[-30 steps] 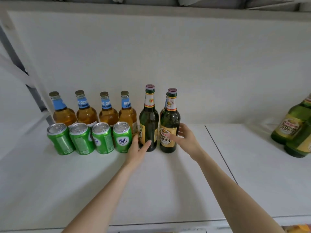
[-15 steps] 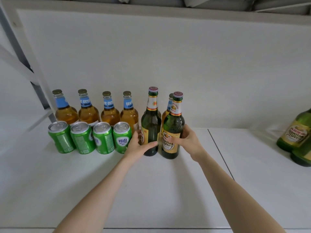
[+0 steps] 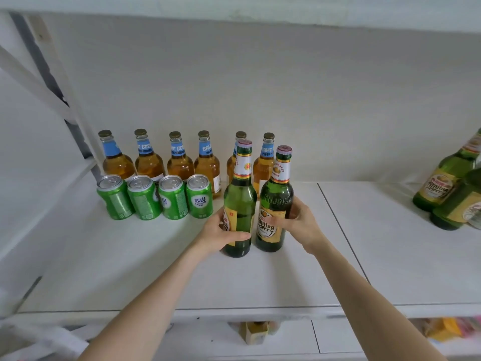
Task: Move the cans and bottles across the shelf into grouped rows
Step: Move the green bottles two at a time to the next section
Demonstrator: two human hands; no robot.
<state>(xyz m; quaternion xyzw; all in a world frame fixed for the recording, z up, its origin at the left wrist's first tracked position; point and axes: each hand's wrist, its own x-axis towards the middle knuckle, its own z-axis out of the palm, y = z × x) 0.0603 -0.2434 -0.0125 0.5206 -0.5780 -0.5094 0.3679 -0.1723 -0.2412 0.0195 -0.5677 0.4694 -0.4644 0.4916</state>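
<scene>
Two tall green beer bottles stand side by side on the white shelf (image 3: 135, 269). My left hand (image 3: 220, 234) grips the left green bottle (image 3: 240, 201) round its lower body. My right hand (image 3: 299, 222) grips the right green bottle (image 3: 277, 196) at its label. Behind them, along the back wall, runs a row of several amber bottles with blue neck labels (image 3: 179, 162); two of them are partly hidden by the green bottles. Several green cans (image 3: 156, 196) stand in a row in front of the amber bottles, left of my hands.
Two more green bottles (image 3: 447, 194) stand at the far right of the shelf. A slanted white frame post (image 3: 59, 82) rises at the left. A seam (image 3: 338, 227) splits the shelf boards. Below the front edge, items on a lower shelf (image 3: 256, 333) show.
Both green bottles have come forward, away from the back row and toward the shelf's front edge. My hands now wrap round them more fully. The camera has tilted down.
</scene>
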